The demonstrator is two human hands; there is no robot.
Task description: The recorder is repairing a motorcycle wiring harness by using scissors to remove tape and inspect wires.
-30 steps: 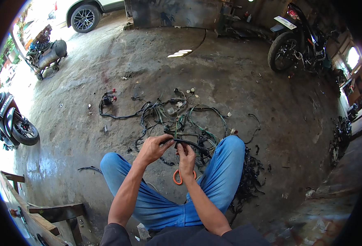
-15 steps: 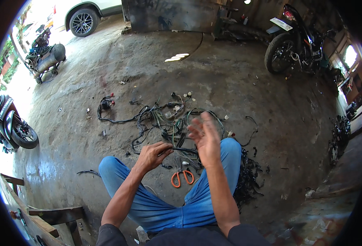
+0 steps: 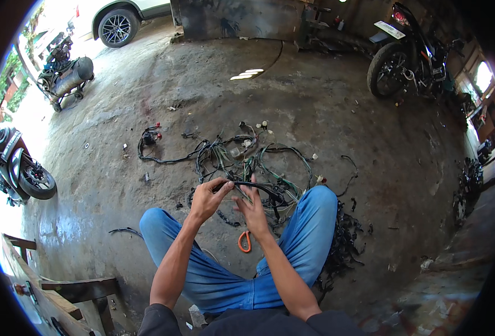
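A black-wrapped wiring harness (image 3: 261, 185) is raised off the floor between my knees. My left hand (image 3: 207, 200) pinches its left end between thumb and fingers. Just below and right of that grip is my right hand (image 3: 252, 211), its fingers spread and slightly blurred against the wires; I see nothing held in it. More of the tangled wires, black and green with pale connectors (image 3: 314, 157), spread over the floor beyond my hands. An orange scissor handle (image 3: 244, 242) shows below my right hand, the rest of the scissors hidden by my hand and forearm.
Black scraps (image 3: 345, 241) are heaped beside my right knee. A wooden bench (image 3: 79, 291) stands at lower left. Motorcycles are parked at left (image 3: 26, 173) and far right (image 3: 407, 61). Farther off are an air compressor (image 3: 71, 78) and a white car (image 3: 118, 25).
My right hand has dropped from above the wires to beside my left hand. My left hand has risen slightly with the harness. One orange scissor handle is now covered.
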